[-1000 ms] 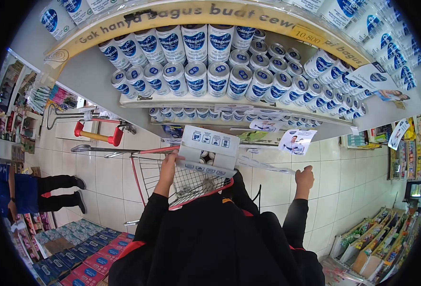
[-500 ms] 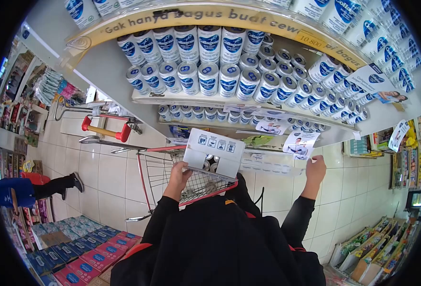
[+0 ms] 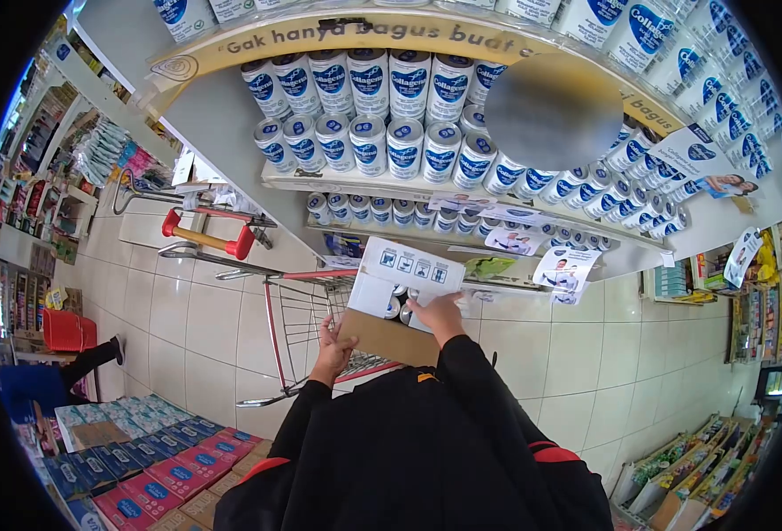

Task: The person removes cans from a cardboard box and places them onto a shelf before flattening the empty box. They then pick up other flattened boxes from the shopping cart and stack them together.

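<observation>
A white cardboard carton (image 3: 413, 265) with printed pictograms rests over the trolley in front of me, its top open. Several cans (image 3: 394, 308) with metal tops show inside. A brown flap (image 3: 382, 338) is folded out on the side nearest my body. My left hand (image 3: 331, 352) grips the carton's left side, thumb on the brown flap and fingers partly spread. At the right of the opening, my right hand (image 3: 439, 317) is closed on the carton's edge, close to the cans; some of its fingertips are hidden.
A shopping trolley (image 3: 295, 323) stands beneath the carton. Ahead, shelves (image 3: 364, 182) hold rows of white-and-blue cans (image 3: 369, 146). Stacked pink boxes (image 3: 174, 476) lie at lower left, near another person's leg (image 3: 90, 361). Crates of packets (image 3: 678, 465) stand at lower right. A blurred patch covers part of the shelves.
My right hand has come in from the far right to the carton, and the long pale strip it held no longer shows there. The brown flap now faces me; my left hand has shifted slightly.
</observation>
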Demonstrator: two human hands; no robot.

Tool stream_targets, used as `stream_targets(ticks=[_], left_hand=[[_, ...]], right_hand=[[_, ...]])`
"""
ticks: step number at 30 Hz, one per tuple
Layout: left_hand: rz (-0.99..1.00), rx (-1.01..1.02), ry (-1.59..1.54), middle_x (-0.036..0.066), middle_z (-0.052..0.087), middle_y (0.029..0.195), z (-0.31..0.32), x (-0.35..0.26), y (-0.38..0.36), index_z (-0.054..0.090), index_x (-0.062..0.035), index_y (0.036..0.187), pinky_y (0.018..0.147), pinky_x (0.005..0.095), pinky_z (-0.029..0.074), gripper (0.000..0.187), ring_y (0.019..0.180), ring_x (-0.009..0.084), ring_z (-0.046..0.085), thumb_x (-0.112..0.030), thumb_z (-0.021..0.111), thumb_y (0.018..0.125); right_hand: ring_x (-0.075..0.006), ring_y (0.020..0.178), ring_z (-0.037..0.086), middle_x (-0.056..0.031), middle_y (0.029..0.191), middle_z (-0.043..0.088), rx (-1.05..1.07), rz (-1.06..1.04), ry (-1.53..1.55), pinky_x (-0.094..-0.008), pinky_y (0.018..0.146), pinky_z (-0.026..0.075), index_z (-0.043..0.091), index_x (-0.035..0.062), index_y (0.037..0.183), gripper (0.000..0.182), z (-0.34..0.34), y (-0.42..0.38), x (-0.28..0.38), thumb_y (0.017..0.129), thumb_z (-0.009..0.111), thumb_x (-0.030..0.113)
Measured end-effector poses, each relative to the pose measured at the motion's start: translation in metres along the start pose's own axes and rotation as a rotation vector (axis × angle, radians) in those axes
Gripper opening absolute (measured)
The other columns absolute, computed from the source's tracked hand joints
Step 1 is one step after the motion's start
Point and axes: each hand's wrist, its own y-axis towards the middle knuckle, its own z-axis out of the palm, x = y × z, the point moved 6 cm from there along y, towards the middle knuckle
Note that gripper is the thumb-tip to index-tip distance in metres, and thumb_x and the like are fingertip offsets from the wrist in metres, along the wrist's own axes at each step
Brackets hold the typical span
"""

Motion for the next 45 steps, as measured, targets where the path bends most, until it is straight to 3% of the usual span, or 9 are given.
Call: stream_targets(ticks=[3, 8, 16, 18, 22, 23, 34, 40, 45], left_hand=[[-0.051, 0.022, 0.102, 0.011, 0.027, 0.125, 0.007, 0.002, 0.012, 0.020, -0.0108, 0.118, 0.084, 0.0300, 0.038, 0.068, 0.112, 0.0228, 0.034, 0.019, 0.044, 0.063], [0.010, 0.044, 0.210, 0.010, 0.050, 0.101, 0.011, 0.003, 0.022, 0.038, -0.0009, 0.107, 0.080, 0.0267, 0.040, 0.044, 0.094, 0.0163, 0.049, 0.011, 0.053, 0.068], [0.116, 0.031, 0.827, 0.007, 0.055, 0.083, 0.004, 0.002, 0.043, 0.043, -0.0019, 0.092, 0.069, 0.0274, 0.043, 0.032, 0.076, 0.0143, 0.053, -0.008, 0.063, 0.068], [0.143, 0.019, 0.922, 0.008, 0.055, 0.081, -0.004, 0.004, 0.048, 0.043, -0.0012, 0.091, 0.068, 0.0285, 0.043, 0.034, 0.075, 0.0161, 0.054, -0.010, 0.065, 0.067], [0.174, -0.115, 1.276, 0.014, 0.054, 0.079, 0.000, -0.002, 0.034, 0.041, 0.0008, 0.091, 0.067, 0.0318, 0.042, 0.043, 0.073, 0.0240, 0.054, -0.017, 0.069, 0.063], [0.190, -0.183, 1.367, 0.016, 0.053, 0.079, 0.005, -0.008, 0.030, 0.040, 0.0013, 0.093, 0.067, 0.0328, 0.042, 0.046, 0.074, 0.0265, 0.054, -0.019, 0.069, 0.063], [0.264, 0.176, 1.125, 0.010, 0.051, 0.086, 0.032, -0.022, 0.045, 0.038, -0.0025, 0.095, 0.071, 0.0311, 0.041, 0.041, 0.080, 0.0181, 0.050, -0.018, 0.065, 0.068], [0.089, -0.396, 1.720, 0.006, 0.053, 0.091, 0.028, -0.010, 0.044, 0.038, -0.0094, 0.097, 0.073, 0.0454, 0.035, 0.050, 0.087, 0.0247, 0.050, -0.030, 0.067, 0.062], [0.221, -0.372, 1.764, 0.010, 0.041, 0.111, 0.047, -0.022, 0.047, 0.031, -0.0074, 0.114, 0.082, 0.0487, 0.027, 0.066, 0.107, 0.0279, 0.033, -0.031, 0.066, 0.063]], right_hand=[[-0.0370, 0.094, 0.043, -0.0331, 0.105, 0.036, -0.138, 0.197, 0.322, -0.0345, 0.079, 0.040, -0.008, -0.0141, 0.119, 0.114, -0.003, -0.005, -0.009, 0.055, 0.066, 0.045], [-0.0367, 0.095, 0.043, -0.0317, 0.103, 0.037, -0.027, 0.297, 0.362, -0.0358, 0.079, 0.040, -0.010, -0.0131, 0.119, 0.116, -0.001, 0.004, -0.013, 0.051, 0.067, 0.040], [-0.0397, 0.102, 0.040, -0.0339, 0.112, 0.032, -0.014, 0.265, 0.622, -0.0347, 0.081, 0.039, -0.018, -0.0050, 0.121, 0.102, -0.012, -0.003, -0.031, 0.058, 0.059, 0.020], [-0.0331, 0.102, 0.043, -0.0284, 0.112, 0.038, -0.017, 0.114, 1.078, -0.0307, 0.078, 0.039, -0.023, -0.0006, 0.121, 0.096, -0.003, -0.003, -0.047, 0.061, 0.052, 0.006], [-0.0175, 0.081, 0.053, -0.0102, 0.090, 0.054, 0.021, -0.038, 1.434, -0.0257, 0.067, 0.043, 0.031, 0.0012, 0.119, 0.053, 0.008, -0.017, -0.071, 0.069, 0.050, 0.002], [-0.0166, 0.078, 0.054, -0.0069, 0.088, 0.054, 0.009, 0.045, 1.379, -0.0273, 0.068, 0.043, 0.049, -0.0009, 0.100, 0.030, 0.012, -0.019, -0.085, 0.072, 0.054, 0.006], [-0.0198, 0.076, 0.055, -0.0093, 0.084, 0.056, -0.059, 0.310, 1.564, -0.0352, 0.064, 0.046, 0.049, -0.0020, 0.099, 0.032, -0.001, 0.017, -0.126, 0.073, 0.059, 0.015], [-0.0248, 0.079, 0.055, -0.0082, 0.092, 0.054, 0.026, 0.376, 1.357, -0.0436, 0.060, 0.047, 0.048, 0.0080, 0.101, 0.036, 0.012, 0.018, -0.127, 0.072, 0.061, 0.026], [-0.0255, 0.077, 0.056, -0.0085, 0.091, 0.054, 0.079, 0.446, 1.388, -0.0435, 0.059, 0.046, 0.048, 0.0080, 0.100, 0.034, 0.003, 0.019, -0.128, 0.074, 0.059, 0.027]])
